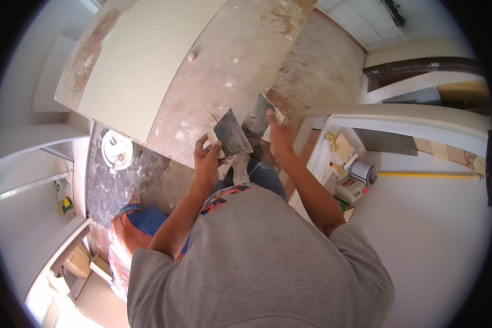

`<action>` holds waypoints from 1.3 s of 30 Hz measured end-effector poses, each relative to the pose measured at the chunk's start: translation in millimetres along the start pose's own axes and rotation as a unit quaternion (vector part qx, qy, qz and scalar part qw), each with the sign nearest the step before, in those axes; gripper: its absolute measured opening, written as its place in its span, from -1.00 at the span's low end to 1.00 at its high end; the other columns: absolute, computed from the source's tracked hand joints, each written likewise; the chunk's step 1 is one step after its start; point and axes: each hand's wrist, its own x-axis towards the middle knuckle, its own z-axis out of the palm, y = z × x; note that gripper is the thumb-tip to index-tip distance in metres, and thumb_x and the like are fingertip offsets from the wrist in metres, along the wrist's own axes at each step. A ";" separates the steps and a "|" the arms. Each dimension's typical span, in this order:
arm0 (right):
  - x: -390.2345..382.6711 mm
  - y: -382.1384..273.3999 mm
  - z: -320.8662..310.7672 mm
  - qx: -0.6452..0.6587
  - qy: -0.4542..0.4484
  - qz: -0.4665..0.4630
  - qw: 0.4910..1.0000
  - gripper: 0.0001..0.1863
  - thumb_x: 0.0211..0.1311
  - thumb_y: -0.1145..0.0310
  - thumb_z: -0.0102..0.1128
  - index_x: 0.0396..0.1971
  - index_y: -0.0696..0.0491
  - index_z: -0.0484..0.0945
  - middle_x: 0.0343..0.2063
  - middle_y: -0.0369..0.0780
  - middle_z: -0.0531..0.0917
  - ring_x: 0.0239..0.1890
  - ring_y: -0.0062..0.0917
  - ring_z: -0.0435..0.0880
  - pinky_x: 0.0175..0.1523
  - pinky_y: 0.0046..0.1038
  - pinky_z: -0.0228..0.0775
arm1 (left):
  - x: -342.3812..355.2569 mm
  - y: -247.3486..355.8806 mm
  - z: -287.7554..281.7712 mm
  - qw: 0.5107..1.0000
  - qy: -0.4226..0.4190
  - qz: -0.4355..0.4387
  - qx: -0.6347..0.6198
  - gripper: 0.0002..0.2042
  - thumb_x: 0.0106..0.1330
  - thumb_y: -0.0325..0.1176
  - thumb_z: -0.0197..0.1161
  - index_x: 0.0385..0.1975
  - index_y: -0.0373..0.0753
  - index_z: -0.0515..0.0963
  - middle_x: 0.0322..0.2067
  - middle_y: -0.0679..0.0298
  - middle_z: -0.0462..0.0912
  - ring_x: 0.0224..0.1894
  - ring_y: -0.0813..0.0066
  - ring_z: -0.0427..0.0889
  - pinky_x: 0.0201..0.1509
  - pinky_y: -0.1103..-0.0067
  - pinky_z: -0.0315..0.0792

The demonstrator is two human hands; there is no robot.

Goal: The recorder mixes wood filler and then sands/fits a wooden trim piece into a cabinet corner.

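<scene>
1. Below the head camera, a person in a grey shirt [257, 262] stands at a tilted board [202, 71], both forearms raised toward its lower edge.
2. Left hand [208, 158]: fingers curled tight round the handle of a wide putty knife [232, 135], blade up and facing the person, its flat face smeared grey. Held that way, it seems to serve as a palette that keeps filler close by.
3. Right hand [280, 134]: fingers wrapped round a second knife [259, 112], blade angled left so that it meets or nearly meets the first; whether the two blades touch I cannot tell.
4. Both knives sit just under the board's lower edge, over its patchy brown half; the pale painted half lies further left.
5. A round white lid [117, 149] rests on the spattered floor to the left, near enough to reach.
6. A can [363, 171] and a jug [349, 189] stand to the right beside a white frame [410, 124], apart from the hands.
</scene>
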 end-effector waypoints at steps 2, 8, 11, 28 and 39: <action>2.8 -2.8 -4.8 -0.041 -0.004 -0.008 0.999 -0.29 0.32 -0.05 0.38 0.14 0.32 0.54 -0.17 -0.09 0.70 -0.09 -0.36 0.64 0.13 -0.37 0.44 | 3.0 -4.9 8.4 1.000 0.002 0.016 0.009 -0.52 0.47 -0.43 0.20 0.31 -0.33 0.21 -0.20 0.11 0.68 -0.42 0.41 0.71 -0.45 0.63 0.55; 9.1 -65.6 -48.7 -0.233 -0.155 -0.042 0.959 -0.41 0.31 0.02 0.33 0.08 0.24 0.56 -0.20 0.10 0.71 -0.06 -0.21 0.72 0.10 -0.27 0.48 | 18.8 -6.2 44.4 0.992 0.047 0.110 0.026 -0.53 0.45 -0.47 0.22 0.25 -0.31 0.16 -0.15 0.05 0.68 -0.32 0.40 0.73 -0.41 0.53 0.63; 46.5 -54.3 -75.0 -0.249 -0.167 -0.052 0.953 -0.55 0.28 0.16 0.30 0.03 0.18 0.58 -0.16 0.12 0.71 -0.03 -0.09 0.73 0.08 -0.19 0.51 | 29.3 -5.3 79.6 0.989 0.045 0.133 0.054 -0.56 0.44 -0.50 0.22 0.21 -0.30 0.20 -0.15 0.07 0.69 -0.21 0.46 0.70 -0.30 0.56 0.62; 237.4 -74.5 -219.6 -0.114 -0.265 -0.068 0.955 -0.55 0.31 0.09 0.34 -0.48 0.24 0.58 -0.60 -0.03 0.55 -0.52 -0.36 0.40 -0.28 -0.25 0.37 | 119.3 -35.7 329.8 0.946 -0.109 0.143 0.270 -0.56 0.36 -0.66 0.12 0.24 -0.38 0.30 -0.07 0.11 0.70 -0.01 0.51 0.62 0.15 0.57 0.44; 336.8 -84.7 -249.0 -0.023 -0.181 -0.072 0.981 -0.64 0.26 0.11 0.39 -0.42 0.17 0.74 -0.56 -0.07 0.67 -0.51 -0.42 0.62 -0.28 -0.34 0.46 | 245.0 13.4 397.9 0.987 -0.031 0.089 0.128 -0.65 0.53 -0.44 0.14 0.26 -0.20 0.35 0.05 0.22 0.65 -0.03 0.40 0.69 -0.01 0.51 0.60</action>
